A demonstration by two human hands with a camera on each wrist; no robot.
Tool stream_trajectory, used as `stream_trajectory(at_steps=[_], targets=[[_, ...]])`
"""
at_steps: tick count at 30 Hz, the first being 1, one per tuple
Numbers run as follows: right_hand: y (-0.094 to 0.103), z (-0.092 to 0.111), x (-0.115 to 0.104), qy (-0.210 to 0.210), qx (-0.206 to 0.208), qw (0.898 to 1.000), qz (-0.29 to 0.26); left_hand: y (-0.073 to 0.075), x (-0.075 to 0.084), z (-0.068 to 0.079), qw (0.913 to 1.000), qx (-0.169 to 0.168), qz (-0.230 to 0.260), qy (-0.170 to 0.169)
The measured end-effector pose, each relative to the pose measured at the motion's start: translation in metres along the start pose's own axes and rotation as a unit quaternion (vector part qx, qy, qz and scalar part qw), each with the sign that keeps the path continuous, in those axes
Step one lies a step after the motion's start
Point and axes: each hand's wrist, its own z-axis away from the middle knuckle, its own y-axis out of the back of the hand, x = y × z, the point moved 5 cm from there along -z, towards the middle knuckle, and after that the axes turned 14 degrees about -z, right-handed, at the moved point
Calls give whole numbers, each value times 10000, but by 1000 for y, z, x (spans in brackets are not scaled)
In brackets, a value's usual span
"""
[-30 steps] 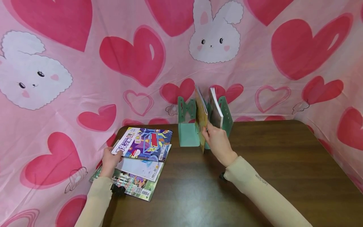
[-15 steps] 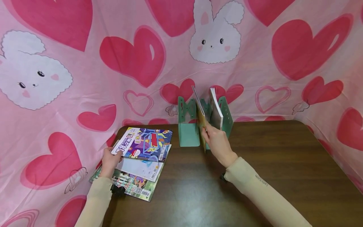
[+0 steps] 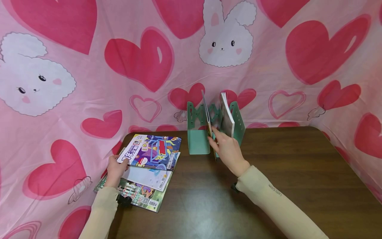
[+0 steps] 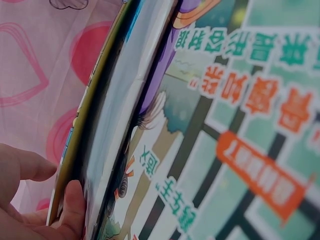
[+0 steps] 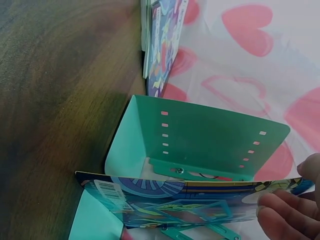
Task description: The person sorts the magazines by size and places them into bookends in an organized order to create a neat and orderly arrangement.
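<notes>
My left hand [image 3: 115, 169] pinches the left edge of a purple-blue magazine [image 3: 155, 151], the top one of a fanned pile. In the left wrist view, thumb and fingers stand on either side of its edge. My right hand [image 3: 229, 149] holds a thin magazine [image 3: 208, 114] standing nearly upright in a green expandable book rack [image 3: 199, 142]. The right wrist view shows that magazine's cover [image 5: 200, 200] with a barcode and a blue wheel; its edge runs between my thumb and fingers.
A thicker white-edged book [image 3: 227, 119] leans inside the rack's right side. Beneath the purple magazine lie a pale magazine [image 3: 149, 177] and a green one [image 3: 141, 196]. The brown table [image 3: 286, 179] meets a pink heart-print cloth [image 3: 191, 73] at the back and left.
The magazine in my right hand has swung left and now appears nearly edge-on, its cover less visible. My right fingers have shifted slightly left with it. The left hand stays put.
</notes>
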Motion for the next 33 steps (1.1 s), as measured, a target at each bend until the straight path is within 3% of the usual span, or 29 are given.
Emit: stream_trajectory(at_steps=[18, 25, 33], targets=[[-4, 5, 1, 68, -65, 9995, 318, -1, 1, 2, 9999, -15, 127, 44], [-6, 5, 8, -389, -200, 9990, -17, -1, 3, 2, 9998, -67, 162, 87], [-12, 13, 8, -508, -390, 9978, 141, -1, 1, 2, 9999, -72, 101, 62]])
